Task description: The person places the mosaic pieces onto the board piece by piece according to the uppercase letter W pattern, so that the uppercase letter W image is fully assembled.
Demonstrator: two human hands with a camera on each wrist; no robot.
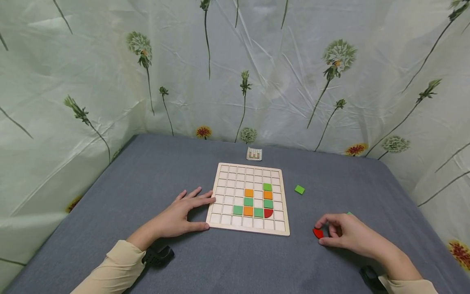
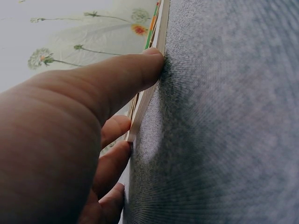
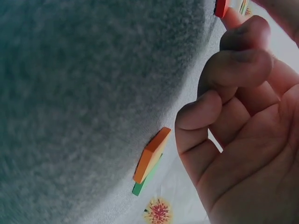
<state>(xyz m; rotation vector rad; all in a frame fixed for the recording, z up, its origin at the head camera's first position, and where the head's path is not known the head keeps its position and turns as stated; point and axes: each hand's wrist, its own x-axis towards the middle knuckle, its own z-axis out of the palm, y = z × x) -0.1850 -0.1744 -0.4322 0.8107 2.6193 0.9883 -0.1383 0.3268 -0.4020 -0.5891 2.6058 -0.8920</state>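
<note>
A square wooden grid board (image 1: 214,218) lies on the cloth. My left hand (image 1: 178,214) rests at its left side, fingers extended, with the thumb at the lower left corner and fingertips at the edge. In the left wrist view the thumb (image 2: 126,74) touches the board's side. Several green and orange square tiles (image 1: 248,192) and one red quarter-circle tile (image 1: 268,213) sit in the grid cells. Right of the board, my right hand (image 1: 349,232) pinches a red tile (image 1: 318,233) between thumb and index finger, low over the cloth; its other fingers are curled in.
A loose green tile (image 1: 299,189) lies right of the board. An orange tile (image 3: 152,156) and a green tile (image 3: 138,187) lie near the right hand, mostly hidden from the head view. A small printed card (image 1: 254,154) stands behind the board, before a flowered curtain (image 1: 286,90).
</note>
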